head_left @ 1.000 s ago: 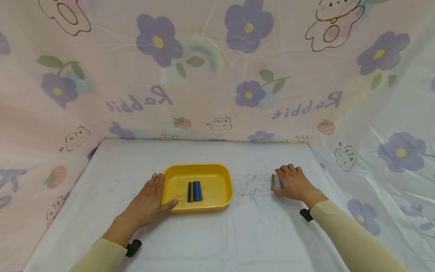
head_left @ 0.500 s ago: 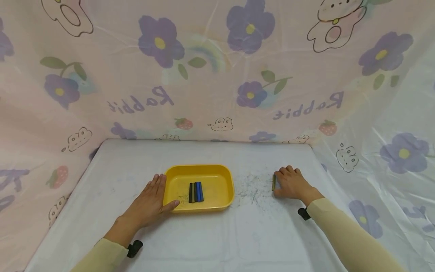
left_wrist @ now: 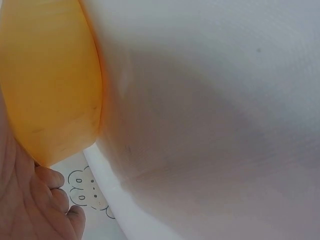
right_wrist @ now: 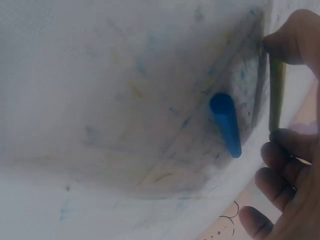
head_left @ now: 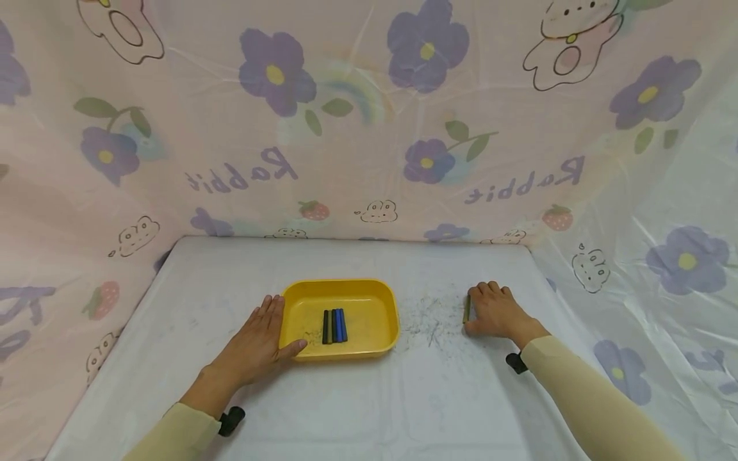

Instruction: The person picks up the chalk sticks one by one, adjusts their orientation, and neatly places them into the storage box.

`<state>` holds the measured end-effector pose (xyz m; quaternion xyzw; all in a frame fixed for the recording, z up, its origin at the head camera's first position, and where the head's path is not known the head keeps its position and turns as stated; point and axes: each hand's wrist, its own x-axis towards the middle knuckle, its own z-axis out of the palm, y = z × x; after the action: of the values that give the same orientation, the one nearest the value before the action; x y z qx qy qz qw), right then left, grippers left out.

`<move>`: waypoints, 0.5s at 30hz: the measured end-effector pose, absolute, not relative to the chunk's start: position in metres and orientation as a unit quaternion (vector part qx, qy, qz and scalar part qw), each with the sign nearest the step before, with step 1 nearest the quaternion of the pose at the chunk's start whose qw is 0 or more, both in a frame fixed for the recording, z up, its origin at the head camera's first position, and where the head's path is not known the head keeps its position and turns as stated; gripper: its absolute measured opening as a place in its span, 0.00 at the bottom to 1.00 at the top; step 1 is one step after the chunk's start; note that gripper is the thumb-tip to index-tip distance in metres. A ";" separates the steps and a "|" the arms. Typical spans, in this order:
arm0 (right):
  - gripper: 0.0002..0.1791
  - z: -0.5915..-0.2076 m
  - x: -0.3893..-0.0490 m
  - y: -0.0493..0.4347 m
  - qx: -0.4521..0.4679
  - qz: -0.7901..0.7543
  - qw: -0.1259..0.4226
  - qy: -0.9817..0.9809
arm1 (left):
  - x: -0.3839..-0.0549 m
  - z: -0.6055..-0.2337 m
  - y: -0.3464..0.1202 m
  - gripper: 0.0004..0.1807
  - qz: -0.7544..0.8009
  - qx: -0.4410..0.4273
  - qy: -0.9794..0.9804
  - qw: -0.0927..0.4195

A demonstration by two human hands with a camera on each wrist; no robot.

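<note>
My left hand [head_left: 254, 339] lies against the left end of a yellow tray [head_left: 371, 317], fingers straight along its outer wall and thumb over the front rim. In the left wrist view the fingertips show past the tray's corner. My right hand [head_left: 497, 311] pinches an olive-green crayon [right_wrist: 276, 95] by its two ends, between thumb and index finger, close over the table. Beneath that hand, a blue crayon [right_wrist: 227, 125] lies on the cloth; in the head view the hand hides it. Several crayons [head_left: 335, 326], black, olive and blue, lie side by side in the tray.
A white cloth [head_left: 403, 410] covers the table, with coloured smudges [head_left: 429, 320] between the tray and my right hand. A patterned curtain [head_left: 357, 147] closes off the back and both sides.
The head view has shifted slightly, so everything appears a little further right. Both hands keep nearly the same places, and the olive-green crayon stays in the right hand's pinch.
</note>
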<state>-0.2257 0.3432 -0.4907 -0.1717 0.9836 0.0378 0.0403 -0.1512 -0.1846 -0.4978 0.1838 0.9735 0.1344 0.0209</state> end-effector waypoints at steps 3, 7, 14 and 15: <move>0.40 -0.492 -0.226 0.343 -0.174 0.039 0.025 0.984 | -0.152 -0.498 -0.184 0.61 0.133 0.185 0.973 0.019; 0.39 -0.491 -0.227 0.341 -0.178 0.044 0.006 0.983 | -0.153 -0.497 -0.183 0.60 0.135 0.187 0.973 0.017; 0.38 -0.487 -0.226 0.335 -0.191 0.047 -0.005 0.981 | -0.152 -0.497 -0.183 0.61 0.135 0.185 0.973 0.018; 0.37 -0.486 -0.226 0.334 -0.195 0.048 -0.006 0.980 | -0.152 -0.497 -0.183 0.61 0.133 0.185 0.973 0.018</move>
<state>-0.2258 0.3335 -0.4858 -0.1945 0.9797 0.0480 -0.0064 -0.1516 -0.1831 -0.4966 0.1852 0.9734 0.1335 0.0178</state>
